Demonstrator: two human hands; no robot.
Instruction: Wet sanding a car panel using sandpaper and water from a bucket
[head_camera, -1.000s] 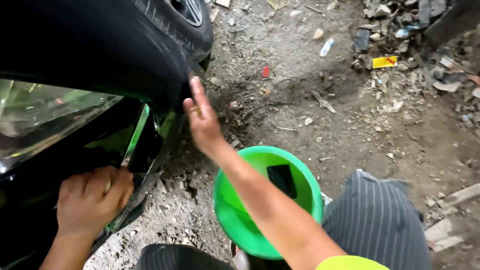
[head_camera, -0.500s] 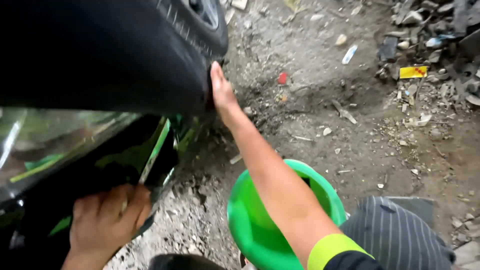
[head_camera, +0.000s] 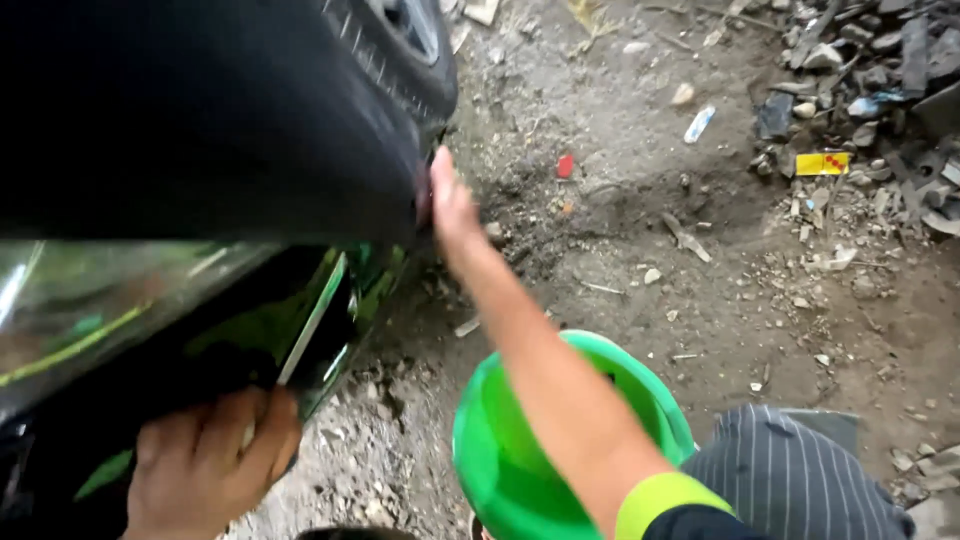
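Right hand: the right hand (head_camera: 452, 205) is stretched out flat, fingers together and open, pressed against the black car body (head_camera: 200, 120) right at its rear edge, just below the tyre (head_camera: 425, 50). Not gripping anything.

Left hand: the left hand (head_camera: 215, 460) is down at the bottom left corner of the view, fingers curled tight against the lower shiny panel (head_camera: 150, 330). Looks like something's bunched under the fingers, but honestly can't tell what.

Bucket: green plastic bucket (head_camera: 500, 470) sits on the dirt ground (head_camera: 620, 270) right beside the person's knee, under the right forearm. Can't see what's in it.

Progress: lower panel is glossy and throwing green reflections, so I'd guess that part is already worked over. The upper black part reads dull and dark, so probably that bit is left. Just my read.

Packages and scraps: small yellow rectangular packet with red marks (head_camera: 822, 163) near the rubble heap at the upper right. A little white-and-blue wrapper (head_camera: 699, 123) lies left of it, and a small red scrap (head_camera: 565, 166) sits on the dirt near the right hand.

Clothes: striped trouser leg (head_camera: 790, 480) at the bottom right.
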